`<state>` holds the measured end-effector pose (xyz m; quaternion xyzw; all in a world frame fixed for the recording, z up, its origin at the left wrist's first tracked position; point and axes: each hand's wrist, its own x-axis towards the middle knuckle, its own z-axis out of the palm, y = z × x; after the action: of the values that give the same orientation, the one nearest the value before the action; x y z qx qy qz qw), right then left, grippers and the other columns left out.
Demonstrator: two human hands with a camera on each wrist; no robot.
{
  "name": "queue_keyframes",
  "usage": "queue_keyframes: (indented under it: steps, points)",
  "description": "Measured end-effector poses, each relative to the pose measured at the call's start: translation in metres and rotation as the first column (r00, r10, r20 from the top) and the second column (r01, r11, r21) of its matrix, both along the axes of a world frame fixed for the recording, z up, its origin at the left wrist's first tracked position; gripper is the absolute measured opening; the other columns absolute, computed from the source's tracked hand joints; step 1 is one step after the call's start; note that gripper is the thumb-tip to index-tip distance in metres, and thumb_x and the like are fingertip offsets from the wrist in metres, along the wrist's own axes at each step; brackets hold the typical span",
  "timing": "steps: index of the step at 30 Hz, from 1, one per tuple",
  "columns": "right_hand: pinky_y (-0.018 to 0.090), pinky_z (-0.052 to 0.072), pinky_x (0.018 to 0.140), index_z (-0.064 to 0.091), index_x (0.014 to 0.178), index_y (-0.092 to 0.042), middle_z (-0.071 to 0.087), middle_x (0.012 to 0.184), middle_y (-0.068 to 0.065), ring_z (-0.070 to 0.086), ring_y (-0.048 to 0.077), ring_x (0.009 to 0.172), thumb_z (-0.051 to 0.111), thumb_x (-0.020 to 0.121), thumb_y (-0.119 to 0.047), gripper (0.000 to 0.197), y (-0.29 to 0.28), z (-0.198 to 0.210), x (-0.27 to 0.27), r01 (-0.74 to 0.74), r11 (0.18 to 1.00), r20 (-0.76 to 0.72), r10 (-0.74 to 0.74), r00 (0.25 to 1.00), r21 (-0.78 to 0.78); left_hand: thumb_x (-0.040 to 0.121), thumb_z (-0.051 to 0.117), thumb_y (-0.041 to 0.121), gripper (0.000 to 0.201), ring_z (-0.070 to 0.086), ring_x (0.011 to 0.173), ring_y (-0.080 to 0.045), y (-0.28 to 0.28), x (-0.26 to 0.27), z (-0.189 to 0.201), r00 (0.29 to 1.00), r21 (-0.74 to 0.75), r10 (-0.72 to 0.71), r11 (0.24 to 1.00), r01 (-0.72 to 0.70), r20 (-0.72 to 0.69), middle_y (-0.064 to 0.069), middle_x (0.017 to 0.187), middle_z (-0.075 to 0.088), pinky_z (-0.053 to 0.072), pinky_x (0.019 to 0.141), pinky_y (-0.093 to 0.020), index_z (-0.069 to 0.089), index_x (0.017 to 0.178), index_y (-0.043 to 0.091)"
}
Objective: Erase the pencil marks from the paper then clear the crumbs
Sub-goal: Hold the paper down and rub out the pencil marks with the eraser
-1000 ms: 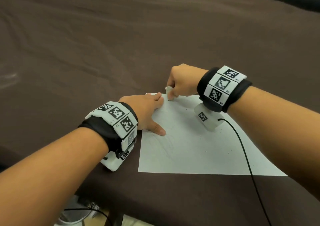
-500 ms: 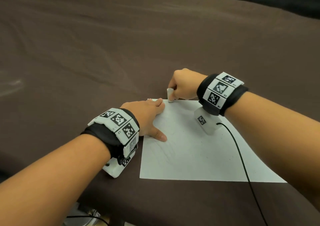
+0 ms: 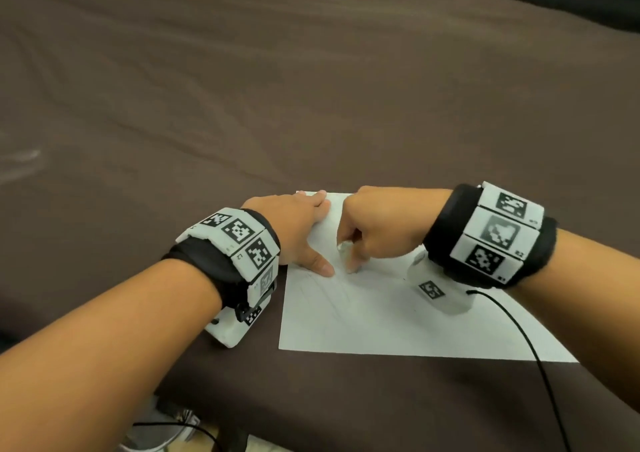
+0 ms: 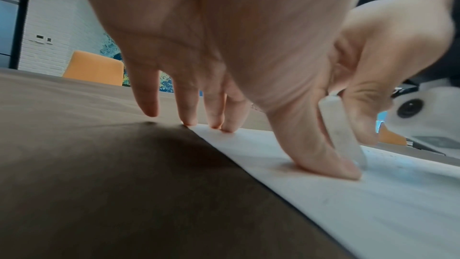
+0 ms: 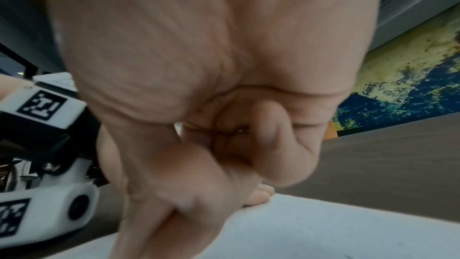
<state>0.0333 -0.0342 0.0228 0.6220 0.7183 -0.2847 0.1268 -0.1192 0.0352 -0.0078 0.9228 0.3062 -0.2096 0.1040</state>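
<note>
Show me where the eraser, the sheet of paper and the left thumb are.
eraser (image 4: 339, 129), left wrist view, middle of its white side.
paper (image 3: 381, 316), head view, bare middle of the sheet.
left thumb (image 3: 320, 267), head view, near its tip, resting on the sheet.

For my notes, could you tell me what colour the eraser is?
White, slightly smudged grey; the eraser shows best in the left wrist view.

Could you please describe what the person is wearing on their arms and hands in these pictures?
Both forearms are bare, with no sleeves or gloves. Each wrist carries a black fabric band faced with white rectangular tiles printed with black square-pattern markers. A white camera housing with its own marker hangs beneath each wrist; a thin black cable trails from the right one.
</note>
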Motion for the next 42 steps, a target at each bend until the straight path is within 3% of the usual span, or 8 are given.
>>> queue_keyframes:
  steps: [7, 10, 13, 17, 25, 30, 35, 42]
  points:
    - [0.025, 0.050, 0.057, 0.080, 0.083, -0.020, 0.072, 0.074, 0.002, 0.061, 0.017, 0.061, 0.076, 0.086, -0.027, 0.009, 0.035, 0.000, 0.021, 0.168, 0.971, 0.007, -0.171, 0.985, 0.168, 0.074, 0.060, 0.077, 0.106, 0.013, 0.150, -0.013, 0.001, 0.000, 0.000, 1.000, 0.004, -0.008, 1.000, 0.009, -0.011, 0.015, 0.164, -0.003, 0.032, 0.111, -0.042, 0.012, 0.156, 0.029]
    - [0.032, 0.055, 0.066, 0.081, 0.083, -0.022, 0.072, 0.077, -0.004, 0.064, 0.017, 0.074, 0.073, 0.087, -0.023, 0.009, 0.023, -0.002, 0.014, 0.115, 0.980, -0.009, -0.115, 0.993, 0.165, 0.072, 0.061, 0.078, 0.108, 0.013, 0.150, -0.012, 0.002, -0.001, -0.001, 1.000, 0.003, 0.003, 1.000, -0.003, -0.005, 0.016, 0.164, -0.002, 0.034, 0.113, -0.044, 0.013, 0.156, 0.029]
    - [0.025, 0.049, 0.060, 0.078, 0.077, -0.023, 0.066, 0.064, -0.010, 0.057, 0.009, 0.064, 0.070, 0.089, -0.024, 0.014, -0.004, -0.005, 0.001, 0.027, 0.994, -0.037, -0.023, 0.999, 0.103, 0.072, 0.062, 0.077, 0.110, 0.010, 0.150, -0.010, 0.001, 0.000, -0.001, 1.000, 0.004, 0.010, 1.000, -0.010, -0.005, 0.018, 0.164, -0.003, 0.031, 0.113, -0.041, 0.011, 0.157, 0.028]
    - [0.035, 0.053, 0.070, 0.075, 0.080, -0.020, 0.067, 0.068, -0.003, 0.059, 0.018, 0.069, 0.069, 0.090, -0.028, 0.015, -0.026, -0.006, -0.012, -0.056, 0.998, -0.033, 0.056, 0.998, 0.003, 0.074, 0.061, 0.076, 0.112, 0.006, 0.151, -0.009, 0.001, 0.000, 0.000, 1.000, 0.001, -0.009, 1.000, 0.009, -0.017, 0.016, 0.164, -0.006, 0.027, 0.115, -0.041, 0.006, 0.158, 0.027]
    - [0.036, 0.057, 0.073, 0.081, 0.088, -0.024, 0.071, 0.079, -0.006, 0.066, 0.022, 0.083, 0.074, 0.087, -0.026, 0.007, 0.015, 0.002, 0.010, 0.082, 0.983, 0.022, -0.087, 0.996, 0.165, 0.073, 0.062, 0.076, 0.107, 0.013, 0.150, -0.011, 0.000, -0.001, 0.000, 1.000, -0.003, 0.005, 1.000, -0.005, -0.006, 0.018, 0.164, -0.003, 0.033, 0.111, -0.041, 0.013, 0.156, 0.029]
    - [0.034, 0.054, 0.068, 0.078, 0.084, -0.018, 0.067, 0.068, -0.005, 0.059, 0.016, 0.069, 0.071, 0.087, -0.027, 0.012, -0.018, -0.007, -0.003, -0.010, 0.995, -0.028, 0.013, 1.000, 0.099, 0.072, 0.063, 0.077, 0.111, 0.009, 0.151, -0.009, 0.000, -0.001, -0.001, 1.000, 0.001, 0.013, 1.000, -0.013, -0.013, 0.018, 0.163, -0.004, 0.031, 0.115, -0.044, 0.010, 0.157, 0.028]
    - [0.033, 0.056, 0.074, 0.079, 0.099, -0.019, 0.073, 0.078, -0.004, 0.060, 0.012, 0.068, 0.066, 0.093, -0.032, 0.019, -0.047, -0.006, -0.017, -0.118, 0.993, -0.094, 0.116, 0.989, -0.020, 0.073, 0.061, 0.077, 0.112, 0.006, 0.151, -0.009, 0.001, 0.001, -0.001, 1.000, 0.008, -0.007, 1.000, 0.007, -0.028, 0.017, 0.164, -0.005, 0.029, 0.115, -0.043, 0.006, 0.157, 0.027]
    - [0.042, 0.057, 0.072, 0.073, 0.073, -0.020, 0.065, 0.064, -0.003, 0.057, 0.019, 0.065, 0.071, 0.088, -0.029, 0.017, -0.025, -0.003, -0.008, -0.028, 0.994, -0.018, 0.030, 0.999, 0.102, 0.072, 0.062, 0.077, 0.112, 0.007, 0.151, -0.009, -0.001, -0.001, 0.000, 1.000, 0.002, 0.010, 1.000, -0.010, -0.014, 0.018, 0.163, -0.004, 0.029, 0.116, -0.044, 0.009, 0.157, 0.028]
